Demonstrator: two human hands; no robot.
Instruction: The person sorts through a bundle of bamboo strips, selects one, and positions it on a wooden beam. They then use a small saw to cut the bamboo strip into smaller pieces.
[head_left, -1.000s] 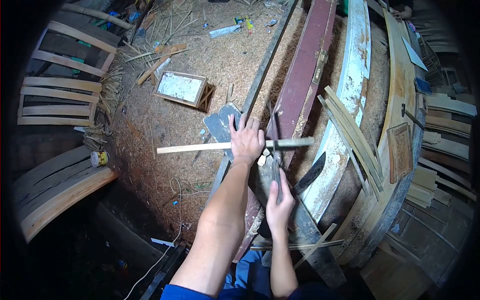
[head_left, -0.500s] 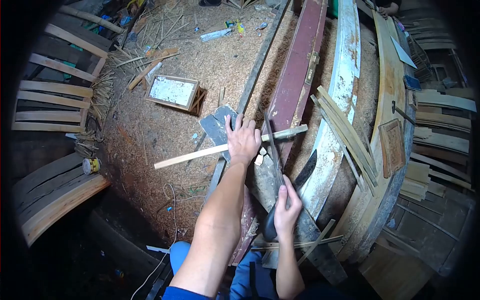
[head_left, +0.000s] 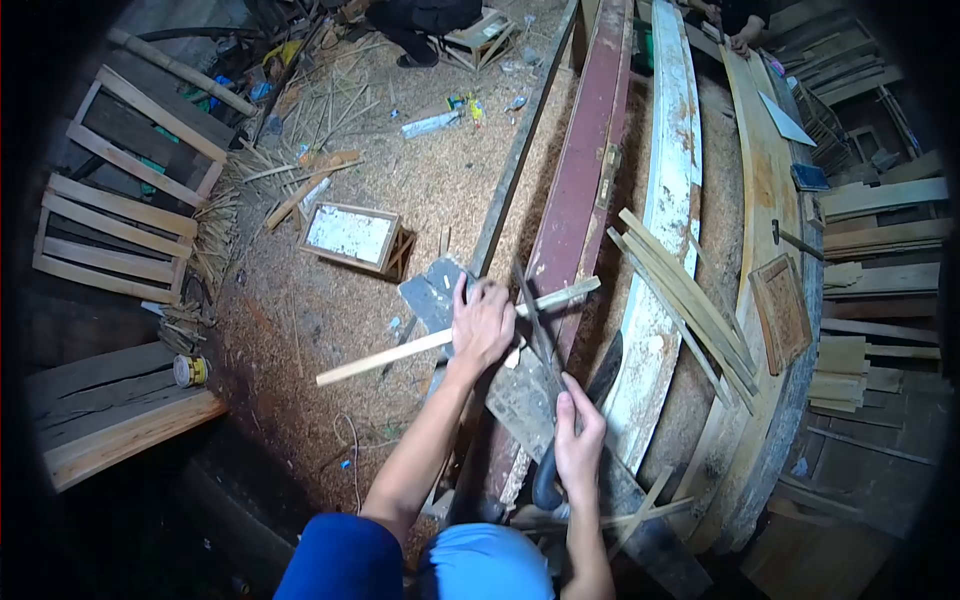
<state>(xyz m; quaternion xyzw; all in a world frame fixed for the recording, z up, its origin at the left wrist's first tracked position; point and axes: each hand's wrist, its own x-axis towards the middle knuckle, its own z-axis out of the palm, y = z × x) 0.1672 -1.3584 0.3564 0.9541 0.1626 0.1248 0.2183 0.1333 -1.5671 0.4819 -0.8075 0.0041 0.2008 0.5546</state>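
Note:
My left hand (head_left: 482, 328) is wrapped over a pale wooden strip (head_left: 385, 358), holding it down across a grey board (head_left: 428, 295) and the narrow red plank. The strip's right end reaches out over the red plank (head_left: 572, 215). In my right hand (head_left: 578, 435) is what looks like a handsaw (head_left: 544, 345), seen nearly edge-on, its dark curved handle (head_left: 546, 485) partly hidden by the hand. Its blade crosses the strip just right of my left hand. A small pale offcut (head_left: 513, 357) lies below the strip, beside the blade.
Several thin slats (head_left: 685, 300) lie across the white plank (head_left: 668, 160) at right. Farther right, a hammer (head_left: 797, 240) and carved panel (head_left: 780, 312) rest on a long bench. A small wooden frame box (head_left: 350, 236) stands on the shavings. Another person (head_left: 430, 25) crouches at the back.
My view has tilted and shifted, bringing more of the person at the back into sight. The saw still crosses the strip, and both hands keep their hold. Fewer offcuts show beside the blade.

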